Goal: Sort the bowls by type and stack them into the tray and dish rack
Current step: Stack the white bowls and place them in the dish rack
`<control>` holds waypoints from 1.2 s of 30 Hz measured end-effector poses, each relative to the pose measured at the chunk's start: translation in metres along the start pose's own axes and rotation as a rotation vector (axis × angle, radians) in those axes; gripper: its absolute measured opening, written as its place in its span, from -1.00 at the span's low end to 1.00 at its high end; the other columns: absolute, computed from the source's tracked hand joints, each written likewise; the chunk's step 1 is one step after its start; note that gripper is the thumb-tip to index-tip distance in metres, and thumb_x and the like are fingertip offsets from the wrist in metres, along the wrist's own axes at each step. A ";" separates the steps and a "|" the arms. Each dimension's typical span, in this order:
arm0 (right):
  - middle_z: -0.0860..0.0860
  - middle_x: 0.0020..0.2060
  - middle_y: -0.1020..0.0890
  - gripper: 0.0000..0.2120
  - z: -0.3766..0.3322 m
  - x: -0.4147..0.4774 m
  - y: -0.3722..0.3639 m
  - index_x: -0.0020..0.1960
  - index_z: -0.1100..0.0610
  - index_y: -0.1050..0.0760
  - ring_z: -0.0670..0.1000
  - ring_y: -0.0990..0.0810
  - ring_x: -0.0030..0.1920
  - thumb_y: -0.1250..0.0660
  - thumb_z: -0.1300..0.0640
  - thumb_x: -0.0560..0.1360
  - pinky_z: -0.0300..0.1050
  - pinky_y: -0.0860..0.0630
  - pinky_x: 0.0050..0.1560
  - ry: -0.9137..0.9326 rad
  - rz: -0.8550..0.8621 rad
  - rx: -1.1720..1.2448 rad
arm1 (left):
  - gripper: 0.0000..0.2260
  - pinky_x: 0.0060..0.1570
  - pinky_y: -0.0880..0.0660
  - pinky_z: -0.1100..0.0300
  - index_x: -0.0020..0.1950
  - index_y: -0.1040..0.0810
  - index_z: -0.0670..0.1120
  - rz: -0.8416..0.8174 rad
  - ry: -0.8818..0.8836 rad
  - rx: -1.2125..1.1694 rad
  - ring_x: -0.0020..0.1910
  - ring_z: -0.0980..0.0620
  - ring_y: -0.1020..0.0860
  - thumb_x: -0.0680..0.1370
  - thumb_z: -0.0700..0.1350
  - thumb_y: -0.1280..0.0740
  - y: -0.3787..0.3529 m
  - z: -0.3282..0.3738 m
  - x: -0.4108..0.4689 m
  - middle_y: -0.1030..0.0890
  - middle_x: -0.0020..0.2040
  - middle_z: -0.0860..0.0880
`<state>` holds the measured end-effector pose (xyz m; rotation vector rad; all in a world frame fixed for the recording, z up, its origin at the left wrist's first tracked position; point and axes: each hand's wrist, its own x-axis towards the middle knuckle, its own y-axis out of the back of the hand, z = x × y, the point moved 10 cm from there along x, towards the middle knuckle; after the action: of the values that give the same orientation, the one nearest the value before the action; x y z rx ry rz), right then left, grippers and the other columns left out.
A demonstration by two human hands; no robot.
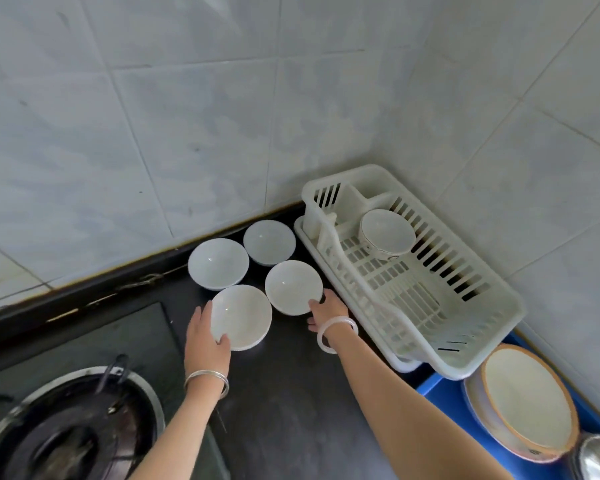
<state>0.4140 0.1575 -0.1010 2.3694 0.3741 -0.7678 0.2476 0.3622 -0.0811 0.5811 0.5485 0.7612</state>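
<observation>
Bowls, four plain white ones, sit mouth-up on the dark counter, and the two nearest are in hand. The left hand (207, 336) grips the near-left bowl (241, 317) at its rim, with the thumb over the near edge and the fingers along the outer wall. The right hand (326, 308) pinches the near-right bowl (293, 287) at its near rim, thumb on top. The hands are apart, one bowl each.

The bowls look like glazed ceramic: stiff, smooth, fairly weighty, probably slippery if damp, and apt to chip if knocked rim to rim. A hold with the thumb inside the rim and the fingers under the wall seems safest. Just beyond the hands stand the back-left bowl (218, 263) and the back-right bowl (269, 241), close together.

Right of the right forearm, a blue tray (440, 386) carries orange-rimmed dishes (527, 396), cut off by the frame; I cannot tell how many there are. The right hand's fingers are hidden under its bowl, and it is unclear whether either gripped bowl is off the counter. Farther right, the dish rack (515, 308) holds one patterned bowl (387, 233), tilted.
</observation>
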 end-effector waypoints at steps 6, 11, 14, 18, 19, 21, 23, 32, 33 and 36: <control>0.15 0.03 -0.52 -0.62 0.005 0.006 0.002 0.30 0.22 -0.38 0.05 -0.59 -0.33 -0.19 0.35 0.49 0.02 -0.64 -0.16 -0.043 0.060 0.307 | -0.44 0.31 -0.35 -0.09 0.48 -0.20 0.00 -0.061 0.147 -0.268 0.32 -0.15 -0.43 0.52 -0.26 -0.25 -0.008 -0.022 0.000 -0.43 0.38 -0.09; 0.09 0.06 -0.53 -0.62 -0.005 -0.012 0.018 0.28 0.20 -0.43 -0.03 -0.56 -0.31 -0.20 0.36 0.49 -0.10 -0.64 -0.29 0.039 0.119 0.329 | -0.49 0.33 -0.32 -0.03 0.45 -0.26 0.01 -0.099 0.140 -0.404 0.33 -0.07 -0.44 0.53 -0.27 -0.24 -0.008 -0.024 0.000 -0.46 0.36 -0.04; 0.08 0.07 -0.57 -0.61 -0.021 -0.027 0.020 0.29 0.18 -0.44 -0.05 -0.58 -0.26 -0.21 0.34 0.48 -0.12 -0.65 -0.30 0.112 0.094 0.309 | -0.50 0.34 -0.32 -0.08 0.46 -0.26 0.01 -0.117 0.137 -0.422 0.34 -0.07 -0.43 0.54 -0.26 -0.24 -0.009 -0.026 0.001 -0.45 0.37 -0.04; 0.06 -0.03 -0.62 -0.69 -0.047 -0.048 0.007 0.22 0.14 -0.50 -0.05 -0.64 -0.28 -0.25 0.29 0.49 -0.10 -0.66 -0.24 0.205 -0.001 0.210 | -0.56 0.29 -0.36 0.03 0.41 -0.34 -0.01 -0.116 0.134 -0.517 0.27 -0.03 -0.47 0.55 -0.27 -0.20 -0.009 -0.028 0.002 -0.49 0.32 -0.04; 0.04 -0.06 -0.62 -0.70 -0.051 -0.053 0.002 0.20 0.12 -0.51 -0.05 -0.66 -0.29 -0.26 0.27 0.49 -0.07 -0.66 -0.20 0.218 -0.014 0.173 | -0.59 0.29 -0.36 0.05 0.39 -0.38 -0.02 -0.117 0.176 -0.611 0.26 -0.02 -0.46 0.56 -0.28 -0.18 -0.010 -0.030 0.002 -0.50 0.31 -0.05; -0.03 -0.17 -0.62 -0.74 -0.058 -0.059 -0.010 0.17 0.08 -0.52 -0.04 -0.67 -0.29 -0.27 0.22 0.50 -0.03 -0.66 -0.14 0.237 -0.025 0.062 | -0.66 0.30 -0.38 0.02 0.34 -0.44 -0.05 -0.121 0.290 -0.837 0.26 -0.06 -0.47 0.57 -0.25 -0.16 -0.013 -0.035 0.001 -0.51 0.28 -0.08; -0.06 -0.25 -0.62 -0.79 -0.063 -0.063 -0.020 0.11 0.05 -0.55 -0.04 -0.68 -0.29 -0.27 0.19 0.50 -0.03 -0.66 -0.11 0.250 -0.031 -0.028 | -0.73 0.24 -0.41 0.06 0.27 -0.48 -0.05 -0.129 0.376 -0.956 0.21 -0.05 -0.49 0.58 -0.16 -0.19 -0.012 -0.037 0.000 -0.54 0.21 -0.05; 0.11 -0.24 -0.67 -0.86 -0.066 -0.063 -0.044 -0.16 0.08 -0.60 0.10 -0.66 -0.20 -0.27 0.17 0.47 -0.11 -0.58 -0.22 0.261 -0.009 -0.316 | -0.69 0.20 -0.40 0.07 0.30 -0.45 -0.09 -0.150 0.388 -0.950 0.17 -0.04 -0.48 0.56 -0.14 -0.25 -0.009 -0.039 0.003 -0.52 0.19 -0.06; 0.10 -0.25 -0.67 -0.86 -0.065 -0.062 -0.045 -0.18 0.07 -0.60 0.08 -0.66 -0.22 -0.26 0.16 0.47 -0.13 -0.57 -0.25 0.255 -0.008 -0.327 | -0.67 0.23 -0.41 0.05 0.32 -0.44 -0.12 -0.148 0.384 -0.936 0.20 -0.06 -0.48 0.55 -0.16 -0.26 -0.010 -0.041 0.003 -0.52 0.22 -0.08; 0.01 -0.35 -0.61 -0.85 -0.061 -0.056 -0.047 -0.24 0.01 -0.56 -0.01 -0.56 -0.35 -0.27 0.16 0.47 -0.24 -0.47 -0.39 0.245 -0.008 -0.343 | -0.63 0.29 -0.40 -0.02 0.34 -0.43 -0.15 -0.157 0.373 -0.896 0.25 -0.10 -0.48 0.53 -0.25 -0.28 -0.012 -0.044 0.005 -0.52 0.27 -0.13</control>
<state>0.3759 0.2278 -0.0496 2.1373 0.5692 -0.3784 0.2285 0.3713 -0.1214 -0.4371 0.5214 0.8763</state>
